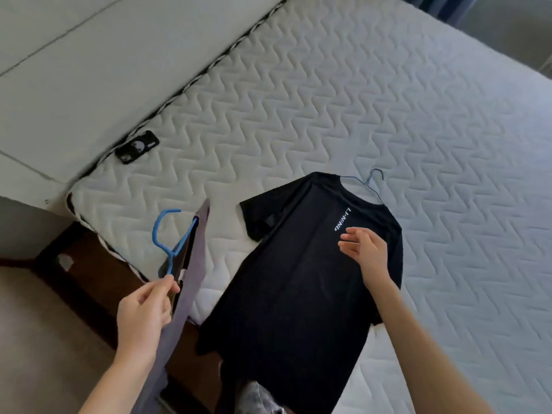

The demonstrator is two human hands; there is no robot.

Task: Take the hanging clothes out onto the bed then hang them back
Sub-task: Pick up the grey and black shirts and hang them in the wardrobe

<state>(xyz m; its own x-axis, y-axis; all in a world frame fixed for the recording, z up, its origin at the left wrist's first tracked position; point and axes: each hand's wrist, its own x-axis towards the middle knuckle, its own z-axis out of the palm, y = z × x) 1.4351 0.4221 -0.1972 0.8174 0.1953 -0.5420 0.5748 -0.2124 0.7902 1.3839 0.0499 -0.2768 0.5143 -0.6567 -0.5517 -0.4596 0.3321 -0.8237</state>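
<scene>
Quilted white mattress (328, 94) forms the work surface and gives broad, soft support. Left hand (143, 312) pinches the lower stem of a blue plastic hanger (167, 234) between thumb and fingertips; a grey garment (194, 258) hangs from this hanger, seen edge-on over the near corner of the bed. Right hand (364, 249) is open with relaxed fingers above the chest of a black T-shirt (286, 279); contact with the fabric cannot be confirmed. The T-shirt lies flat on the mattress, hem trailing over the near edge, with a thin wire hanger (373, 180) in its neck and the hook pointing away. Both garments are judged light, limp and non-fragile; fabric will fold and slide if lifted by the cloth alone. Recommended hold: the hanger hook or neck, which is rigid and carries the whole garment. The wire hanger is likely to flex more than the plastic one. Beyond the garments, a dark phone (137, 147) rests at the mattress edge beside a pale padded headboard (74, 70). A dark wooden bed frame (89, 264) and a light floor (44, 324) lie below the left hand.
</scene>
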